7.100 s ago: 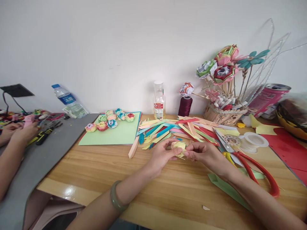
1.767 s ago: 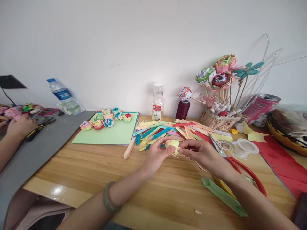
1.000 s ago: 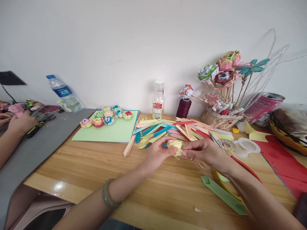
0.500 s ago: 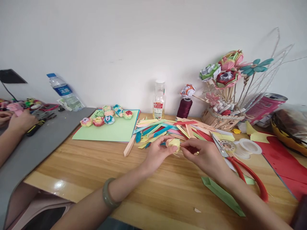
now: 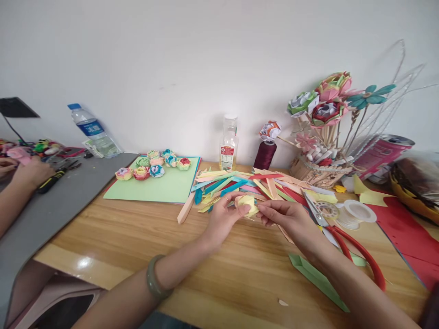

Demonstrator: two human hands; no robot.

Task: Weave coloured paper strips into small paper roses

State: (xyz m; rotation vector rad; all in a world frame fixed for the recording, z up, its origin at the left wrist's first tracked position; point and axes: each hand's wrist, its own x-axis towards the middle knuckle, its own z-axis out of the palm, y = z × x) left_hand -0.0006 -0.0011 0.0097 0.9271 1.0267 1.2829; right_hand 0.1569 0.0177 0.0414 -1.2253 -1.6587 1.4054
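Observation:
A small pale yellow folded-paper flower (image 5: 247, 204) is held in my left hand (image 5: 224, 219), its thumb pressed on the front and fingers behind. Close against the flower's right side, my right hand (image 5: 288, 219) is closed in a pinch. What lies between its fingertips is too small to make out. A peach paper strip (image 5: 286, 235) shows just below the right fingers; whether they hold it is unclear. Behind both hands spreads a pile of folded paper strips (image 5: 222, 185) in many colours. Red-handled scissors (image 5: 356, 251) lie right of my right hand, partly behind its forearm.
Several finished paper flowers (image 5: 157, 171) sit on a green sheet (image 5: 147, 192). At the back stand a glue bottle (image 5: 227, 146), a purple thread spool (image 5: 265, 155) and a flower basket (image 5: 317, 171). Clear spools (image 5: 356, 212) lie right. Another person's hand (image 5: 34, 172) works far left.
My right hand has turned slightly and its fingers have drawn together beside the flower. The peach strip now shows beneath it. My left hand keeps hold of the flower, slightly turned.

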